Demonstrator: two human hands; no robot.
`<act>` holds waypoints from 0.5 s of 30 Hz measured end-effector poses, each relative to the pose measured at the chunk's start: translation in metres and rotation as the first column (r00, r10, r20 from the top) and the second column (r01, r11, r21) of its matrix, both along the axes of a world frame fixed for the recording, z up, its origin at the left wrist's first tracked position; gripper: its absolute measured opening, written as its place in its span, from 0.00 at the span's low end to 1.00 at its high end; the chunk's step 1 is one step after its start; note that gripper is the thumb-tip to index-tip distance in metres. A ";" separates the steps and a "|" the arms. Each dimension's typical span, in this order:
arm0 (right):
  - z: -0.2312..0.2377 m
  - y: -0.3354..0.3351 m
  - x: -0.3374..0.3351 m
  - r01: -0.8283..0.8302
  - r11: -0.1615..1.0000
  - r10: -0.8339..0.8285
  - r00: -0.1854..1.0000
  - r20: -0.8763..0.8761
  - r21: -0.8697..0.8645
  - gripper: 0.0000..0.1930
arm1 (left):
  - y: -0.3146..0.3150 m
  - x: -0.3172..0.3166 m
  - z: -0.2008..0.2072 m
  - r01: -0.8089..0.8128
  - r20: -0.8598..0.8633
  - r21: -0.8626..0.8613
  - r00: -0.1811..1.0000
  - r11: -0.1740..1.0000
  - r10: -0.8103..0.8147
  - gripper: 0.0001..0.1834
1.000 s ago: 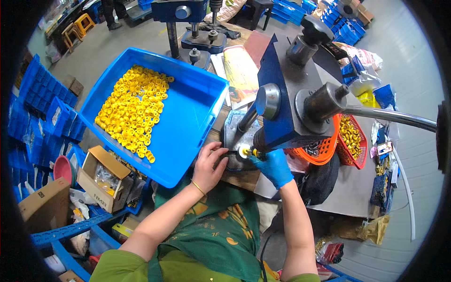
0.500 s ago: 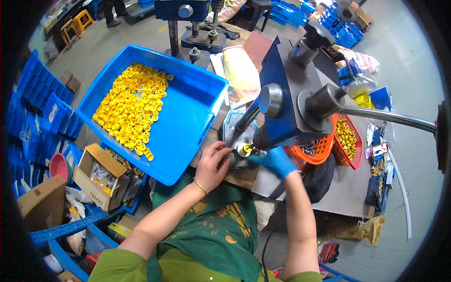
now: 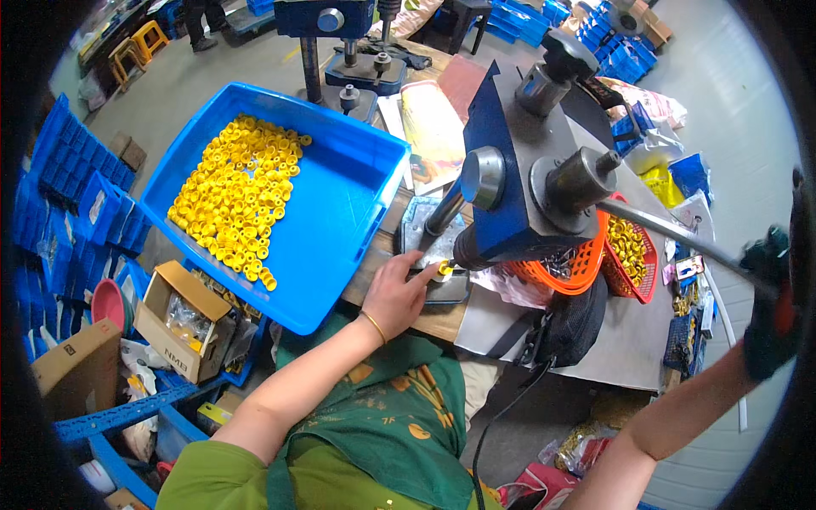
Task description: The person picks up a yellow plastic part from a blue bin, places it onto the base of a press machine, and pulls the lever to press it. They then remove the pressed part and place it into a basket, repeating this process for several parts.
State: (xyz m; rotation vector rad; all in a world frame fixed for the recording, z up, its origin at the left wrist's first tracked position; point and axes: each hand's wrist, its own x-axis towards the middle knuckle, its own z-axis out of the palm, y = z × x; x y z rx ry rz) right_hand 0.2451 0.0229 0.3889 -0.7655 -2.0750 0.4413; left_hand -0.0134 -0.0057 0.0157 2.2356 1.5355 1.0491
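Observation:
My left hand is at the base of a blue hand press, bare, with its thumb and index finger closed on a small yellow cup-shaped cap. The cap sits on the press base directly beneath the ram, partly hidden by my fingertips. Out at the far right, my gloved right hand is wrapped round the dark end of the press lever, partly lost in the picture's rim.
Left of the press stands a blue tray with many yellow caps. An orange basket of metal parts and a red basket of yellow pieces are on the right. Behind is a second press; a cardboard box sits lower left.
My right hand has left the press base and gone far right to the lever, taking hold of its end. The lever has tilted downward. My left hand stays by the yellow cap.

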 end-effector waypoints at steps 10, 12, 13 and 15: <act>-0.174 -0.070 -0.007 0.360 0.670 -0.155 0.923 0.351 -0.649 0.52 | -0.001 0.002 0.004 -0.051 0.264 -0.069 0.962 0.996 0.067 0.23; -0.133 -0.079 -0.040 0.229 0.895 -0.333 0.914 -0.231 -0.382 0.34 | -0.003 -0.003 0.006 -0.042 0.259 -0.070 0.964 0.997 0.058 0.23; -0.104 -0.073 -0.050 0.505 0.855 -0.510 0.860 0.014 0.122 0.21 | -0.001 -0.002 0.010 -0.043 0.276 -0.059 0.959 0.997 0.058 0.22; -0.110 -0.043 -0.016 0.598 0.631 -0.764 0.590 0.262 0.494 0.19 | 0.001 0.008 0.023 -0.023 0.315 -0.055 0.948 0.998 0.039 0.21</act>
